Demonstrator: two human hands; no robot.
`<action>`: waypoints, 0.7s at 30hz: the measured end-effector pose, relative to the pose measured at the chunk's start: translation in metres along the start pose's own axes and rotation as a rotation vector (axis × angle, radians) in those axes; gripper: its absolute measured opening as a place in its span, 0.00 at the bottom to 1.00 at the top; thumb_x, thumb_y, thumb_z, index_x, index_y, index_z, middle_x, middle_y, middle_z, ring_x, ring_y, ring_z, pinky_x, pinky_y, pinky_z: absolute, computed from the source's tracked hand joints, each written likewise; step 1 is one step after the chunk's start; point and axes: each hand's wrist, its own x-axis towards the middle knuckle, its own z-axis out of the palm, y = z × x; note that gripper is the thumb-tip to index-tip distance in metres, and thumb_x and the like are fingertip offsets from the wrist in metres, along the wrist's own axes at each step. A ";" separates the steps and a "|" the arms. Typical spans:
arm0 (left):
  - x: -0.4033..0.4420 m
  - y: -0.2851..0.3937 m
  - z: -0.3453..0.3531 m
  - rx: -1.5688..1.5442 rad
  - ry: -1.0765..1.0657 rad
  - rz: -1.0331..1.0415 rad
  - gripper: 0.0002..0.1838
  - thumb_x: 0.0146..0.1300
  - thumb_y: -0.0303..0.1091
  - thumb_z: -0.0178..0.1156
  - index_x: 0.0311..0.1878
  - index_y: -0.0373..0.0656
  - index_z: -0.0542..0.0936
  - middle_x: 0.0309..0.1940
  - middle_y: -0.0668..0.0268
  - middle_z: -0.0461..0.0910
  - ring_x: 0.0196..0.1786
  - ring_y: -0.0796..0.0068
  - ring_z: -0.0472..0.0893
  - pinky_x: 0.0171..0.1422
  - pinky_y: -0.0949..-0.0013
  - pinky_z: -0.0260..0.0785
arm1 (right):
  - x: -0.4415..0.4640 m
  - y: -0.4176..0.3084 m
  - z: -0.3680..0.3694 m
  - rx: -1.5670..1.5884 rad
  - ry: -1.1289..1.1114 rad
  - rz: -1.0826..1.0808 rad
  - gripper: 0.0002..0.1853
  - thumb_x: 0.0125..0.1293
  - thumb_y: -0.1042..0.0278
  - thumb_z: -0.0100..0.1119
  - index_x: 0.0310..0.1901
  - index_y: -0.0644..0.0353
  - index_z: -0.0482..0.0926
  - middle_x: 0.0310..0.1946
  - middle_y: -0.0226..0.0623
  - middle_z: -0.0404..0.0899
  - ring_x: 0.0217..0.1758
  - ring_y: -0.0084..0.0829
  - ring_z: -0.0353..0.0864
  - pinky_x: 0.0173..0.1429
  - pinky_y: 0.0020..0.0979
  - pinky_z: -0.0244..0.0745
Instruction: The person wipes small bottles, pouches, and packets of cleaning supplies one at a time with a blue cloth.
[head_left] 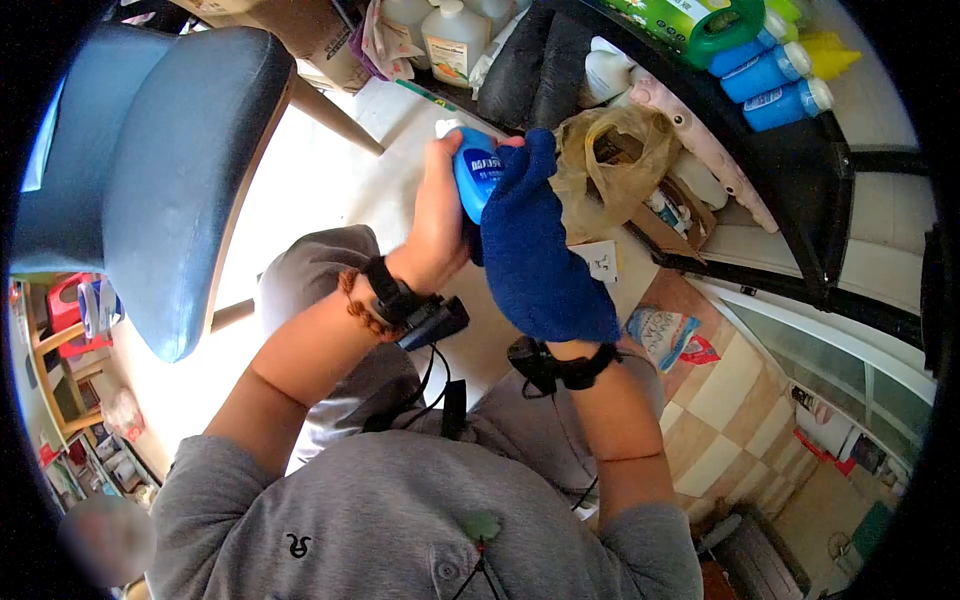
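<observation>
A blue bottle (478,172) with a white cap and white lettering stands nearly upright in front of me. My left hand (437,215) is wrapped round its left side. A dark blue cloth (543,250) hangs over my right hand (513,142) and wrist, hiding most of the fingers. A fingertip shows near the bottle's top, and the cloth lies against the bottle's right side. Both wrists wear black straps with small devices.
A blue padded chair (190,170) stands at left. White jugs (455,45) are at the back. A yellowish plastic bag (610,140) and cardboard box (690,215) sit by the black shelf. Blue bottles (785,105) fill its upper right. A printed packet (663,337) lies on the floor.
</observation>
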 end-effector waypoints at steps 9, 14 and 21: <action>-0.010 -0.017 -0.002 -0.039 0.326 0.235 0.26 0.67 0.56 0.43 0.48 0.39 0.70 0.36 0.57 0.78 0.40 0.64 0.80 0.51 0.63 0.72 | -0.002 -0.004 -0.021 -0.086 -0.120 0.051 0.22 0.58 0.70 0.52 0.54 0.68 0.71 0.49 0.57 0.75 0.59 0.54 0.72 0.60 0.48 0.70; -0.016 -0.012 -0.005 -0.108 0.276 0.140 0.26 0.67 0.57 0.42 0.47 0.41 0.74 0.39 0.59 0.79 0.43 0.65 0.79 0.54 0.64 0.70 | 0.003 -0.024 -0.010 -0.885 -0.088 -0.205 0.21 0.56 0.70 0.53 0.54 0.64 0.72 0.49 0.51 0.76 0.52 0.46 0.78 0.48 0.40 0.78; -0.019 -0.012 0.001 0.016 0.303 0.298 0.27 0.67 0.55 0.42 0.51 0.39 0.73 0.40 0.60 0.79 0.44 0.66 0.79 0.54 0.66 0.70 | 0.003 0.020 -0.011 0.069 -0.142 0.125 0.23 0.58 0.69 0.54 0.57 0.59 0.69 0.51 0.44 0.76 0.46 0.44 0.81 0.43 0.41 0.77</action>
